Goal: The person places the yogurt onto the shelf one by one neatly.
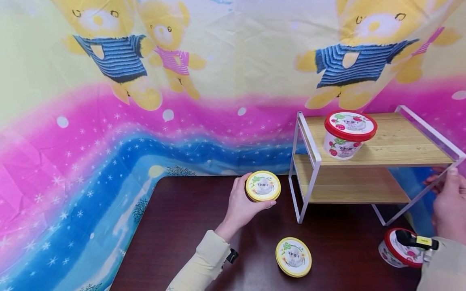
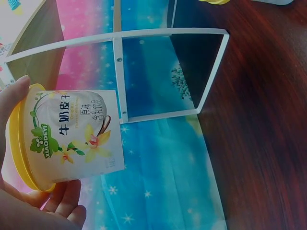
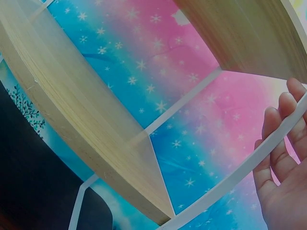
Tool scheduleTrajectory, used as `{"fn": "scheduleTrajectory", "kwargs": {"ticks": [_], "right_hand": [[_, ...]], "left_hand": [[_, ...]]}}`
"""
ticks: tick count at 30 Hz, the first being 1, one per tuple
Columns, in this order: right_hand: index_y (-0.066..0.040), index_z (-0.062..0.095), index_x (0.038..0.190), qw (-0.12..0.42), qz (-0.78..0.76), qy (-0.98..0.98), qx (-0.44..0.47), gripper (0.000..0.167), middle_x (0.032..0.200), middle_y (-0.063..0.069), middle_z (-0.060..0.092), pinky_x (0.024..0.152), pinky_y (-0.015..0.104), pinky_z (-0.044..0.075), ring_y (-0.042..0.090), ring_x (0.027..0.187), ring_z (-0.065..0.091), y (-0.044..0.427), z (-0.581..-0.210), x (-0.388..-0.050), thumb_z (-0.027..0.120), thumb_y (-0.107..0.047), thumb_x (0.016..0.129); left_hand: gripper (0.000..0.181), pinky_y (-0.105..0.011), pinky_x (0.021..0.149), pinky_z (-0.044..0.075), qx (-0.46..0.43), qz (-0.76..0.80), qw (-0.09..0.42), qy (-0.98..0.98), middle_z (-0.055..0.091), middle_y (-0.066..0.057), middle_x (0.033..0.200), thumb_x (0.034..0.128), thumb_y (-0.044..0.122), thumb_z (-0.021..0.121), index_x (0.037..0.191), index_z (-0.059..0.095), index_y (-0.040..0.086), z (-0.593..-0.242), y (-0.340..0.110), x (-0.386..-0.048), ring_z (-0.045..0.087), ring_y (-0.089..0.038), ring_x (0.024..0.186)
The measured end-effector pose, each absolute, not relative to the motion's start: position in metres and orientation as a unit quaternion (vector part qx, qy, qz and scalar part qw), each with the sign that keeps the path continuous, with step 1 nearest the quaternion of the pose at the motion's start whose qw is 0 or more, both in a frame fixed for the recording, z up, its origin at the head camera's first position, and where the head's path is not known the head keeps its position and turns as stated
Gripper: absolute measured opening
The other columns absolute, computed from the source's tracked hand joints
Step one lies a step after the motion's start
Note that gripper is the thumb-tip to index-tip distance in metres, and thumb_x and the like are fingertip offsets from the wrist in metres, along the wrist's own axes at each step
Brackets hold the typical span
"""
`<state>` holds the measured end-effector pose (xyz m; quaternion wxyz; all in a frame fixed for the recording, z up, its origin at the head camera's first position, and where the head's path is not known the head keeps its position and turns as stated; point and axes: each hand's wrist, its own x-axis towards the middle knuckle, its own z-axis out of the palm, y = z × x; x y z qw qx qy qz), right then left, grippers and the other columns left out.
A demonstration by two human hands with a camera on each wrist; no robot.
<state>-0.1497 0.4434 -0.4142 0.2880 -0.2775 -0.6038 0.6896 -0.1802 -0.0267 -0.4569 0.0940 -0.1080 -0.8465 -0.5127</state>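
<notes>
My left hand (image 1: 241, 204) grips a white paper tub with a yellow lid (image 1: 263, 186), above the table just left of the shelf. In the left wrist view, yellow flowers are printed on the side of this tub (image 2: 76, 139), and my thumb and fingers lie around its lid end. At the far right, my right hand (image 1: 450, 204) holds the white metal side bar of a two-tier wooden shelf (image 1: 404, 137). The right wrist view has the fingers (image 3: 278, 158) behind that bar (image 3: 240, 172).
A red-lidded tub (image 1: 349, 135) stands on the shelf's top board. Another yellow-lidded tub (image 1: 293, 258) stands on the dark table (image 1: 174, 226), near its front. Below my right forearm is a second red-lidded tub (image 1: 398, 250), partly covered. A bear-print cloth (image 1: 225, 101) hangs behind.
</notes>
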Motion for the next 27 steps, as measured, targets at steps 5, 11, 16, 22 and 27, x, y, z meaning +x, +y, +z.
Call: {"fn": "scheduleTrajectory", "kwargs": {"ticks": [5,11,16,22,27], "right_hand": [[-0.025,0.066,0.121,0.290,0.689,-0.602,-0.279,0.037,0.100,-0.012,0.060,0.093,0.004,0.035,-0.001,0.094,0.054,0.445,-0.416,-0.151,0.048,-0.050,0.101],[-0.026,0.065,0.121,0.290,0.688,-0.602,-0.282,0.037,0.102,-0.011,0.060,0.094,0.005,0.035,0.000,0.094,0.054,0.451,-0.421,-0.154,0.048,-0.052,0.100],[-0.026,0.065,0.117,0.287,0.690,-0.601,-0.283,0.033,0.101,-0.012,0.060,0.095,0.005,0.034,-0.001,0.094,0.054,0.447,-0.418,-0.152,0.048,-0.050,0.102],[-0.025,0.065,0.117,0.291,0.696,-0.596,-0.277,0.033,0.100,-0.011,0.060,0.096,0.005,0.034,-0.001,0.093,0.054,0.446,-0.418,-0.152,0.048,-0.049,0.102],[-0.025,0.065,0.117,0.295,0.695,-0.597,-0.272,0.033,0.100,-0.011,0.060,0.096,0.005,0.034,-0.001,0.093,0.055,0.448,-0.419,-0.153,0.047,-0.048,0.103]], "left_hand": [[0.102,-0.035,0.090,0.054,-0.111,-0.514,0.086,-0.846,0.050,0.009,0.119,0.0645,0.054,0.094,0.146,0.044,0.020,-0.458,-0.022,-0.179,0.051,-0.010,0.111],[0.103,-0.034,0.091,0.053,-0.115,-0.510,0.082,-0.849,0.049,0.009,0.121,0.0640,0.054,0.094,0.147,0.044,0.020,-0.458,-0.016,-0.177,0.051,-0.010,0.111],[0.104,-0.035,0.092,0.053,-0.118,-0.509,0.082,-0.848,0.050,0.009,0.121,0.0631,0.055,0.094,0.147,0.044,0.019,-0.459,-0.012,-0.176,0.051,-0.010,0.111],[0.103,-0.034,0.091,0.053,-0.122,-0.512,0.077,-0.847,0.049,0.010,0.122,0.0629,0.055,0.094,0.147,0.045,0.020,-0.459,-0.008,-0.175,0.051,-0.009,0.112],[0.101,-0.034,0.092,0.052,-0.128,-0.512,0.073,-0.846,0.049,0.011,0.120,0.0630,0.055,0.094,0.145,0.046,0.022,-0.459,-0.003,-0.173,0.050,-0.007,0.110]]}}
